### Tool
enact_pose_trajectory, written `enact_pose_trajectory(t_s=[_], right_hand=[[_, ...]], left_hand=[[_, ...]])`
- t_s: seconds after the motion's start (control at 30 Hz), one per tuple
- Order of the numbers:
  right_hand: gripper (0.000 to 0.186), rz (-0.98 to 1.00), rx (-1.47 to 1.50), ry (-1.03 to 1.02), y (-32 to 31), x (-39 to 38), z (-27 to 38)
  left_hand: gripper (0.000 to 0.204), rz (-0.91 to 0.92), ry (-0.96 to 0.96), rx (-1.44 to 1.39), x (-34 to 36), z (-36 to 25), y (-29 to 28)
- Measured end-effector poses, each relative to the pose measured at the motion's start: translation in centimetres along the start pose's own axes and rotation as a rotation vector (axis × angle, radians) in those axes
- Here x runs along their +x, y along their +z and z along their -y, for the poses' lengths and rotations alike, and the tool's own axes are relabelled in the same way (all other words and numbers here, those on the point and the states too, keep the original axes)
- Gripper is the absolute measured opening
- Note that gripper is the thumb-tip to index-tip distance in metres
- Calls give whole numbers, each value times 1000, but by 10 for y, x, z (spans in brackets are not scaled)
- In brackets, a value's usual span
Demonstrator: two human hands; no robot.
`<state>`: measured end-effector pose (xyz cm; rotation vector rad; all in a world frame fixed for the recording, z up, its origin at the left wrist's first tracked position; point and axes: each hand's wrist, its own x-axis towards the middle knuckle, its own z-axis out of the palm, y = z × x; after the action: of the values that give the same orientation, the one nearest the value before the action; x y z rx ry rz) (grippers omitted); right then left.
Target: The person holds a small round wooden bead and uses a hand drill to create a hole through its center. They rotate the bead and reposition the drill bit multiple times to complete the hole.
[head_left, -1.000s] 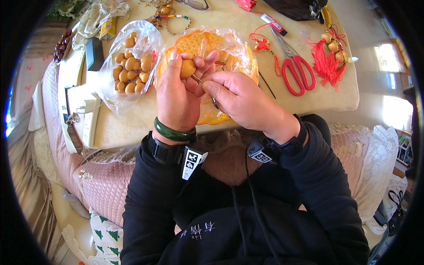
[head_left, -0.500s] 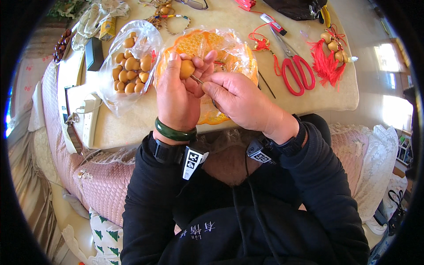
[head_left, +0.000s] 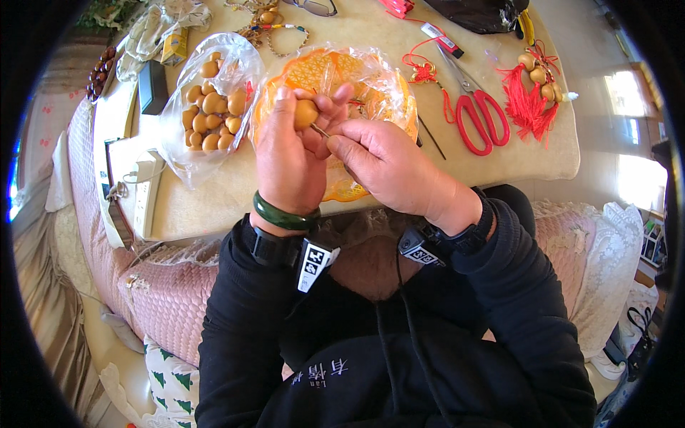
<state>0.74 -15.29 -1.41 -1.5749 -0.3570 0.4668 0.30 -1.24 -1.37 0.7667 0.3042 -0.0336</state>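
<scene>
Between the thumb and fingers of my left hand (head_left: 287, 160) sits a small tan gourd (head_left: 305, 114), tilted so its lower side faces my right hand (head_left: 392, 164). My right fingers pinch a thin metal pick (head_left: 320, 130) whose end meets the gourd; how far it goes in cannot be seen. Both hands are above an orange openwork basket (head_left: 292, 71) lined with clear plastic. Left of it, a clear plastic bag (head_left: 180, 153) holds several more gourds (head_left: 212, 103). A green bangle (head_left: 285, 215) circles my left wrist.
Red-handled scissors (head_left: 479, 121), a red knotted cord (head_left: 424, 71) and gourds with red tassels (head_left: 534, 107) lie to the right. A dark thin rod (head_left: 432, 137) rests beside the basket. At left are a power strip (head_left: 147, 196) and a dark box (head_left: 152, 87); glasses (head_left: 316, 7) lie at the back.
The gourd and both hands have shifted very slightly, with the gourd a little further right. The grips look the same, and things on the table have stayed put.
</scene>
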Motion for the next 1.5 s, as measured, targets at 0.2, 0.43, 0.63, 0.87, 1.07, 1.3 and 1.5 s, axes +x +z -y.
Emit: enact_pose_trajectory(t_s=[0.2, 0.43, 0.63, 0.87, 1.07, 1.3, 1.5], right_hand=[[23, 39, -72, -31, -3, -1, 2], [22, 25, -45, 1, -2, 0, 2], [23, 16, -59, -1, -1, 0, 0], [24, -5, -59, -70, 0, 0, -1], [24, -29, -37, -77, -1, 1, -1], [22, -17, -82, -77, -2, 1, -2], [23, 5, -54, -8, -3, 0, 1]], left_hand=[[27, -20, -32, -30, -1, -1, 5], [28, -21, -38, -60, 2, -4, 0], [29, 41, -71, -69, 2, 3, -4], [29, 2, -120, -44, 0, 1, -1], [29, 5, -211, -70, -1, 1, 1], [30, 34, -184, -45, 1, 0, -1], [31, 5, -126, -59, 1, -2, 0]])
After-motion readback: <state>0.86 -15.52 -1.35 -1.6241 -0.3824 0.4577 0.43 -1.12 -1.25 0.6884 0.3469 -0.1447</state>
